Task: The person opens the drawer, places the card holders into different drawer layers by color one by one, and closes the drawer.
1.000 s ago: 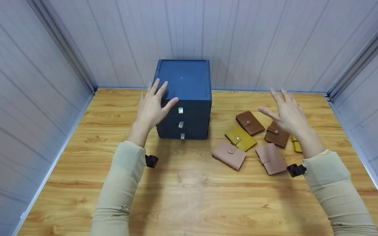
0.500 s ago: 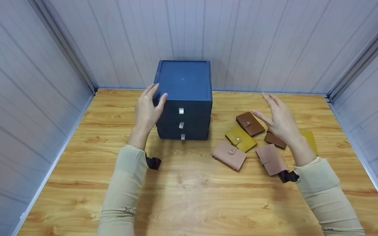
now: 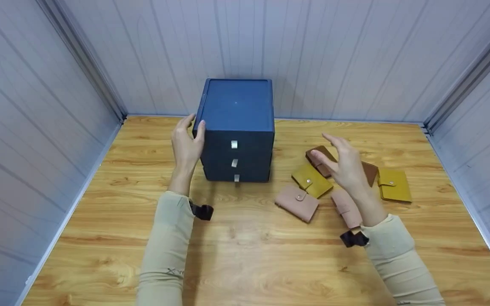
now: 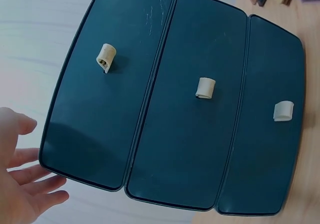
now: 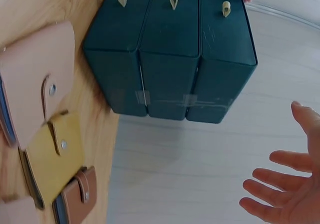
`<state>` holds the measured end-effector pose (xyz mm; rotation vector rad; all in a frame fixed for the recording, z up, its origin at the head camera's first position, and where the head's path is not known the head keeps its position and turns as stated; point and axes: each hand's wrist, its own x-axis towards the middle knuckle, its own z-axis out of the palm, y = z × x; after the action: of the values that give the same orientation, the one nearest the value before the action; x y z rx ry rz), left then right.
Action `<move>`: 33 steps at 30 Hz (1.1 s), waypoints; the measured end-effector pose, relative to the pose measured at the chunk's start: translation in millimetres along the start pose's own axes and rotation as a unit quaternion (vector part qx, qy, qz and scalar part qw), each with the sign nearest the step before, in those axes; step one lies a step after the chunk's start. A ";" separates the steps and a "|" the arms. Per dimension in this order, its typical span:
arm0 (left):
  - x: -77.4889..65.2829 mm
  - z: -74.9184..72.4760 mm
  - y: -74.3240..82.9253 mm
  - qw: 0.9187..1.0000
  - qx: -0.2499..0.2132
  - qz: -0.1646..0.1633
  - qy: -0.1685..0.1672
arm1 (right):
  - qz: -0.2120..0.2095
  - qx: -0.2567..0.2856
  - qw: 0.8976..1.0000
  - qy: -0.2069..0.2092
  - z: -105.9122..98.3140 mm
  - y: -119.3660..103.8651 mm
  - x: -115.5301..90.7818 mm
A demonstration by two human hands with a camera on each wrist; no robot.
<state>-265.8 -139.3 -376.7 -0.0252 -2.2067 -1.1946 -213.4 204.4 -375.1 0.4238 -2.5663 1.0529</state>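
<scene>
A dark blue cabinet [image 3: 237, 106] of three stacked drawers stands near the back wall, each drawer front bearing a small pale pull tab [image 3: 234, 144]. At its left front top corner is my left hand [image 3: 186, 142], thumb toward the front and fingers along the side. The left wrist view shows those fingers [image 4: 44, 185] extended right by the cabinet's edge. My right hand [image 3: 347, 168] hovers, fingers spread and nothing held, over the snap-strap wallets: a pink wallet [image 3: 297, 202], a yellow wallet [image 3: 311, 180], a brown wallet [image 3: 320, 160] and others partly covered by the hand and forearm.
A second yellow wallet [image 3: 394, 185] lies at the far right of the group. Ribbed pale panels, such as the back wall [image 3: 304, 55], enclose the wooden tabletop [image 3: 245, 255] on three sides. Each wrist carries a small black camera [image 3: 202, 211].
My left hand has moved down and slightly left from above the cabinet's corner to its side. My right hand has swept left and downward, uncovering the far yellow wallet. Cabinet and wallets stay put.
</scene>
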 end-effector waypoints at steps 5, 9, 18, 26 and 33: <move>-1.3 1.5 -3.9 0.998 -0.044 -0.036 0.005 | -0.001 0.035 0.999 0.015 12.7 -2.0 -3.9; -1.3 1.5 -5.2 0.995 -0.069 -0.064 0.008 | -0.017 0.058 0.998 0.035 22.7 -3.6 -5.6; 0.2 3.5 -9.3 0.984 -0.139 -0.112 0.014 | -0.042 0.126 0.989 0.070 52.2 -8.6 -6.7; 0.1 4.0 -14.2 0.971 -0.179 -0.159 0.001 | -0.064 0.169 0.979 0.090 70.8 -30.0 -3.7; 0.5 3.9 -17.1 0.964 -0.203 -0.172 -0.007 | -0.039 0.215 0.973 0.079 77.8 -53.2 -1.1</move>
<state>-273.3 -146.5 -390.8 0.1896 -1.9896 -1.8296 -206.4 112.5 -394.9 0.5172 -2.1569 1.5503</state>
